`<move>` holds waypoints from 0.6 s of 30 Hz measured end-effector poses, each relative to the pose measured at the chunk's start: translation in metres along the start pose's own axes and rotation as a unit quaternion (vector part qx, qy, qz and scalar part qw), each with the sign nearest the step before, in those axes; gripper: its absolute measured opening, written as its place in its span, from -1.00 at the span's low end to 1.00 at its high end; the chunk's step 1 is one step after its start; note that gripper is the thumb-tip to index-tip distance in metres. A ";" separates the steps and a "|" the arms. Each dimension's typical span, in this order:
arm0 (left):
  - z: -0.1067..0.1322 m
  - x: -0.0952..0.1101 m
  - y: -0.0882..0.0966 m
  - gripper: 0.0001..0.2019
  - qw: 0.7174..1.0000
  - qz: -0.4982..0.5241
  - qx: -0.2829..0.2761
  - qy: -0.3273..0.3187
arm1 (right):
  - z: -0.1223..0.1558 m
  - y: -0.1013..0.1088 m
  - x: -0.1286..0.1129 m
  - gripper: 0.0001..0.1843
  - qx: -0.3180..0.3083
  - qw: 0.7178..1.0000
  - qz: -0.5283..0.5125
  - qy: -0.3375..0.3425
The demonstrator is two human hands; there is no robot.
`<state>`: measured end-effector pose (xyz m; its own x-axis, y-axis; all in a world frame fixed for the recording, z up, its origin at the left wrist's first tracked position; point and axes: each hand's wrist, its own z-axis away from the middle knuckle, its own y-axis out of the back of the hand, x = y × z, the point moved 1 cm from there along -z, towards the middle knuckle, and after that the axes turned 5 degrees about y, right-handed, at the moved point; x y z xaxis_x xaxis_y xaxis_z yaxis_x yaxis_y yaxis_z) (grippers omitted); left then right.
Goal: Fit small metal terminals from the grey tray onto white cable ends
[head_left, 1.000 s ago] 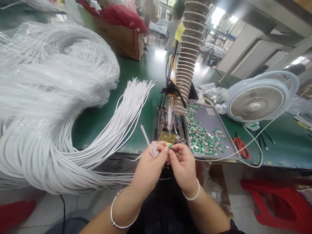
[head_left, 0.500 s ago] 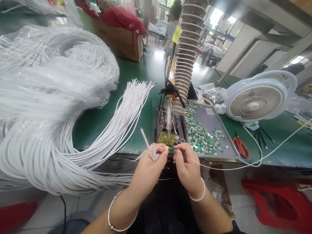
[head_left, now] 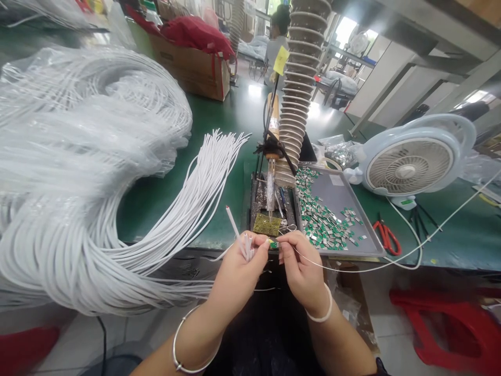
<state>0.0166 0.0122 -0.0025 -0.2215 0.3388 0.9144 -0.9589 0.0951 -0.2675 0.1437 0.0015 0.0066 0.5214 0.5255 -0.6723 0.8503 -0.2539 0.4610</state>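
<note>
My left hand [head_left: 238,274] is closed around several white cables [head_left: 247,246], their cut ends sticking up between the fingers. Its thumb and fingertips pinch at a small green-and-metal connector board [head_left: 275,244]. Facing it, my right hand [head_left: 301,266] pinches the other side of this board. A thin white wire [head_left: 352,271] runs out of the right hand toward the right. Just beyond the fingertips, an upright soldering iron [head_left: 271,183] points down at a yellowish, speckled pad [head_left: 266,224]. The exact contact between cable ends and board is hidden by my fingers.
A grey tray [head_left: 358,201] of small green-and-metal boards lies to the right, beside red-handled pliers [head_left: 386,237] and a fan [head_left: 409,162]. A large bundle of white cables [head_left: 156,235] fills the left. A ribbed hose [head_left: 303,78] hangs above the iron; a person [head_left: 276,49] is behind.
Both hands stay nearly in place. The small board between the fingertips has turned and lowered slightly, and my right fingers have shifted a little closer to the left ones.
</note>
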 end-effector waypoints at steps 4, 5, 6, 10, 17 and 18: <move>0.001 -0.001 0.000 -0.80 1.000 0.011 -0.009 -0.001 | 0.000 0.000 0.001 -0.83 -0.007 1.000 -0.001 -0.001; 0.001 -0.001 0.000 -0.81 1.000 0.010 -0.009 -0.003 | 0.000 0.000 0.001 -0.83 -0.010 1.000 -0.001 0.000; 0.001 -0.001 0.000 -0.82 1.000 0.006 -0.010 -0.005 | 0.000 0.000 0.001 -0.83 -0.012 1.000 -0.001 0.002; 0.003 0.000 -0.001 -0.82 1.000 -0.007 -0.013 -0.010 | -0.002 -0.001 0.000 -0.84 -0.009 1.000 0.009 0.017; 0.002 -0.002 -0.001 -0.81 1.000 -0.009 0.001 -0.004 | 0.005 0.001 0.002 -0.75 0.016 0.997 0.034 0.074; 0.002 -0.003 -0.001 -0.81 1.000 -0.004 0.000 0.000 | 0.007 0.002 0.002 -0.71 0.022 0.996 0.038 0.084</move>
<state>0.0177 0.0095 -0.0042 -0.2129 0.3379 0.9168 -0.9608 0.0983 -0.2593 0.1467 -0.0036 0.0021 0.5678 0.6310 -0.5287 0.8135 -0.3317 0.4777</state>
